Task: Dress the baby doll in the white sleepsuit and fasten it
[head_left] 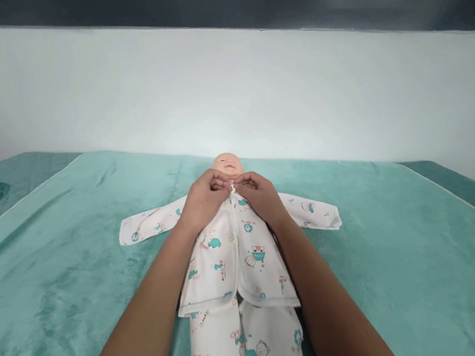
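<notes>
Head view: at the frame's center, the left hand (206,200) and right hand (262,196) each pinch the collar of a printed baby shirt (250,256), thumbs meeting near its top button (233,189). The shirt lies on a baby doll (227,161), sleeves spread sideways. Matching pants (220,345) fill the bottom center; a teal plush blanket (73,242) spreads beneath.

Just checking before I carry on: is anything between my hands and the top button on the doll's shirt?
Nothing visible is. The left hand and right hand are over the shirt, fingers close on either side of the top button. The doll's head lies just beyond, not in between.
</notes>
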`<state>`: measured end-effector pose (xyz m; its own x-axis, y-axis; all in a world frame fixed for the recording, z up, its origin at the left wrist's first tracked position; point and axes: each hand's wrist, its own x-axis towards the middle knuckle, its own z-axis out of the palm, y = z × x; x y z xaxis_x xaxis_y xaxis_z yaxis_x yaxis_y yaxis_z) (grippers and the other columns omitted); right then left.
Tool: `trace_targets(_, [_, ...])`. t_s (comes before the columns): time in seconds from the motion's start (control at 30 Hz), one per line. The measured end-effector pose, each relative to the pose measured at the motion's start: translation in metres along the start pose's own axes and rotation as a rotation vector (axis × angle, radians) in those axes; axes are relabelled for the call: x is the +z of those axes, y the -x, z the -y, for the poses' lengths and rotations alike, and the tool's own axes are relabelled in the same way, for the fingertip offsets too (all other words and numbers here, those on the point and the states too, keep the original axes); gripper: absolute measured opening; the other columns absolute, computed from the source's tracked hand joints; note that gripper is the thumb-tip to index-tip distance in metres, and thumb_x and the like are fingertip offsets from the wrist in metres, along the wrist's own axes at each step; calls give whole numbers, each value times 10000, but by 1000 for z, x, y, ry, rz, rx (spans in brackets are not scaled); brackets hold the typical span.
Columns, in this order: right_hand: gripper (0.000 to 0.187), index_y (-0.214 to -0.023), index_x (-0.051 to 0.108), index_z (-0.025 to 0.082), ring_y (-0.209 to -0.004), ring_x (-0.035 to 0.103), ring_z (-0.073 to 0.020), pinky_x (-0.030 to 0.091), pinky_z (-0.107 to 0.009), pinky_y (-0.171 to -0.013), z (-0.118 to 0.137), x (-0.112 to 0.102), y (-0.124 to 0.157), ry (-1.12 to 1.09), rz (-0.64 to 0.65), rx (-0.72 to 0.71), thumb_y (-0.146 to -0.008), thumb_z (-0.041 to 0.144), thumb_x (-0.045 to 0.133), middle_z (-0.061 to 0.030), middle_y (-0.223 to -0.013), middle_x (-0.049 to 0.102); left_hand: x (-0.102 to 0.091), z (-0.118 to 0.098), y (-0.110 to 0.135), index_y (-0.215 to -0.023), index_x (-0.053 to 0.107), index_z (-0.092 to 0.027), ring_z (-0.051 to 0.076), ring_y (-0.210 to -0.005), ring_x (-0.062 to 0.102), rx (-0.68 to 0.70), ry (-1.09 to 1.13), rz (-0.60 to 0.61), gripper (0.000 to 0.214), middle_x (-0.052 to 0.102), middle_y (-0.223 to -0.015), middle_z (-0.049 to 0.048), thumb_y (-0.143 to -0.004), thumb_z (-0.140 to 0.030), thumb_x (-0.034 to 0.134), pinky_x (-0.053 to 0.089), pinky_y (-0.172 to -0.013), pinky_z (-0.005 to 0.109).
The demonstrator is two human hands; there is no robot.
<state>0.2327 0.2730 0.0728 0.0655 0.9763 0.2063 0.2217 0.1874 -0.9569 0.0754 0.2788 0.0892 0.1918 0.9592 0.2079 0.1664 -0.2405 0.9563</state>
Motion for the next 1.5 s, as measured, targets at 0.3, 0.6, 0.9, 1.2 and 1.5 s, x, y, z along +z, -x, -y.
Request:
trace_targets(0.3, [174,-881,660,202,-828,597,-143,458,-288,-800,-2,-4,1,-48,70,-37,-739,302,663,-9,-885,671,-2,-1,-1,-842,584,-192,128,-726,564,-81,74,-39,90,610,-824,5,-775,-238,622,434,-639,238])
trace_targets(0.6, [167,-763,588,222,-641,512,-138,392,-271,-606,9,2,9,110,-52,17,-779,384,624,21,-727,605,-4,6,0,-868,696,-224,178,-1048,594,95,-183,-37,253,645,-1096,35,-862,-169,449,418,-950,300])
trace_targets(0.9, [332,-707,389,242,-576,435,-158,281,-294,-517,63,1,56,756,151,2,-773,466,625,1,-674,542,-16,-6,24,-866,678,-240,193,-977,597,146,-229,51,172,664,-1004,24,-846,-229,508,446,-887,313])
trace_targets(1.2, [152,-756,399,226,-599,480,-177,232,-291,-527,74,16,65,999,166,47,-848,302,493,-40,-696,542,-43,-19,29,-789,665,-258,225,-1168,525,122,-238,412,123,604,-1150,13,-842,-340,590,410,-996,337])
trace_targets(1.5, [219,-666,369,219,-536,358,-135,221,-287,-526,67,14,57,922,122,71,-880,241,408,-2,-612,520,-41,-14,30,-818,624,-243,218,-1183,479,144,-256,438,89,556,-1144,5,-836,-330,634,374,-1030,365])
